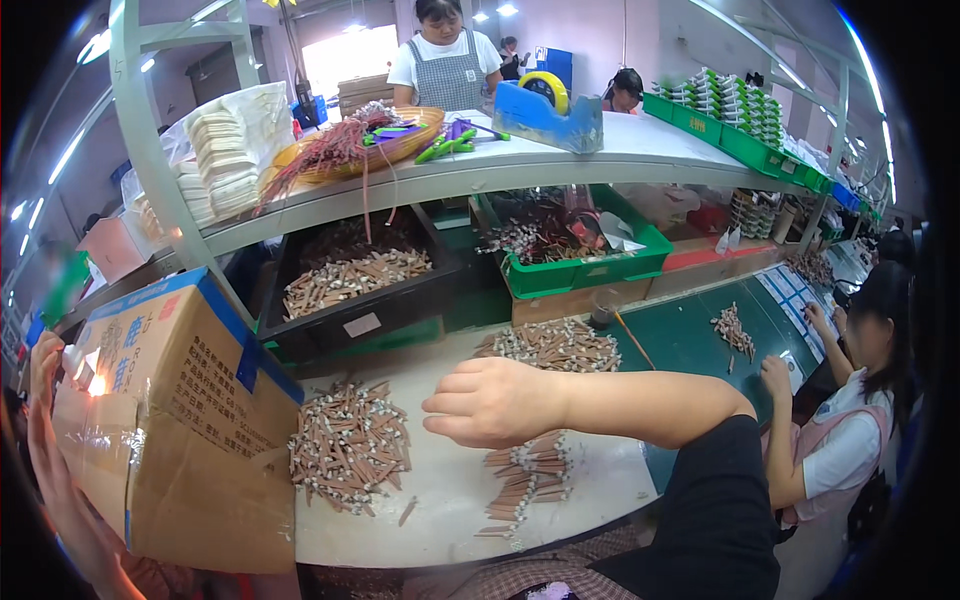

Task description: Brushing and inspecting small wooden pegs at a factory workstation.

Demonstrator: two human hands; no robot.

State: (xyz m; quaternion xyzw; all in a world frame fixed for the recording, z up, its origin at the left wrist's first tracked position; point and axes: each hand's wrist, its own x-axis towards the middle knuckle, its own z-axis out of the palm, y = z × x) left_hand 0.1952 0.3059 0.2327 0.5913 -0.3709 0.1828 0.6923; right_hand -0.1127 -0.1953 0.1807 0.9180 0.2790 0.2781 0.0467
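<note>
My right hand [495, 402] is held over the pale work board [430, 535], its fingers curled in; whatever they hold is hidden. Left of it lies a heap of thin brown sticks with whitish tips [350, 450]. Another heap of brown sticks [560, 345] is behind my forearm, which partly covers it. Nearer me, more sticks [530, 475] lie roughly lined up in rows, and one loose stick [408, 511] lies apart. At the far left rim my left hand [45, 365] is raised beside a cardboard box [215, 430]; its fingers are too unclear to read.
Behind the board stand a black bin [360, 325] of sticks and a green crate [590, 272]. A shelf [480, 180] above carries a basket [420, 135] and a blue tape dispenser [550, 120]. A co-worker [830, 420] works at right; another person [445, 65] stands beyond the shelf.
</note>
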